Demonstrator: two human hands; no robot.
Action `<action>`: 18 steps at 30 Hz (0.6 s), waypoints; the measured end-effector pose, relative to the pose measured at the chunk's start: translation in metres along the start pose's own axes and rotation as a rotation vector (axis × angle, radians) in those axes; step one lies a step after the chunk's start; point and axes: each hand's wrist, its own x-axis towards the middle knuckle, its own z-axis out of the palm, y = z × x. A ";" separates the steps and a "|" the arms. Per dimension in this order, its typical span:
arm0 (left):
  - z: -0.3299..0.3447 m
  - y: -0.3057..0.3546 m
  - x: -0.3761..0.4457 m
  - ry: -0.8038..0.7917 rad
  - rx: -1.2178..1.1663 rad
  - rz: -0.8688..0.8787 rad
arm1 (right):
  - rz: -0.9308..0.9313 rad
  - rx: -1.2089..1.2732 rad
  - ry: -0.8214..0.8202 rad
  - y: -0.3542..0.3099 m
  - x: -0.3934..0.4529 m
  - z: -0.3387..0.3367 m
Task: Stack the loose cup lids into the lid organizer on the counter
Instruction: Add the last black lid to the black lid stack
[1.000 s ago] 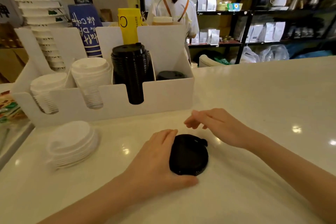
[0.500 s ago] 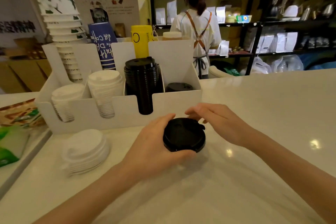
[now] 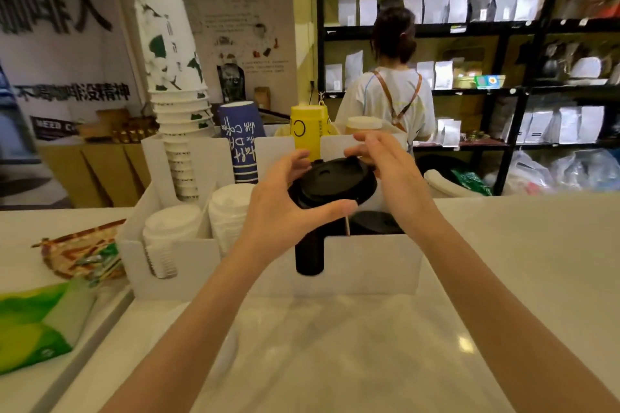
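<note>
White counter (image 3: 503, 278) runs wide across the lower frame. Lid organizer (image 3: 369, 265), white, four bays, stands on the counter toward its far left; front wall faces the camera.

Bays, left to right: two stacks of white lids (image 3: 167, 231), a tall black lid stack (image 3: 308, 258) showing through the front notch, then a low black stack (image 3: 375, 221) in the right-end bay. Paper cups (image 3: 177, 117) tower behind the left bays. A person in an apron stands well back at the shelves, facing away.

Left hand (image 3: 281, 211): thumb hooked under the near rim, fingers curled over the far-left rim of the black lid (image 3: 335, 181). Firm hold, hand about half closed. Right hand (image 3: 385, 164): fingertips pinch lightly at the far-right rim, more steadying than carrying.

The black lid is airborne, above the organizer, roughly over the tall black stack and the divider beside it. Tilted, its far edge higher. Whether more than one lid is held, cannot tell.

Step in hand, by my reading: seating this lid on a black stack. To do it well:
- level the lid before lowering
- centre it over the chosen stack, clear of the divider
- lower with both hands until the rims nest, press once, then let go
- the tall stack is already high; the low right-end bay may take it more safely
</note>
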 end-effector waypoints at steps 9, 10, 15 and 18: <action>-0.006 -0.001 0.022 0.068 -0.099 0.075 | -0.124 0.081 0.059 -0.004 0.017 0.010; -0.006 -0.002 0.026 0.074 -0.092 0.075 | -0.131 0.059 0.042 -0.004 0.020 0.011; -0.009 -0.021 0.041 0.122 -0.024 0.038 | -0.073 0.024 -0.053 0.009 0.031 0.021; -0.011 -0.031 0.045 0.091 0.020 -0.015 | -0.035 0.041 -0.063 0.021 0.032 0.026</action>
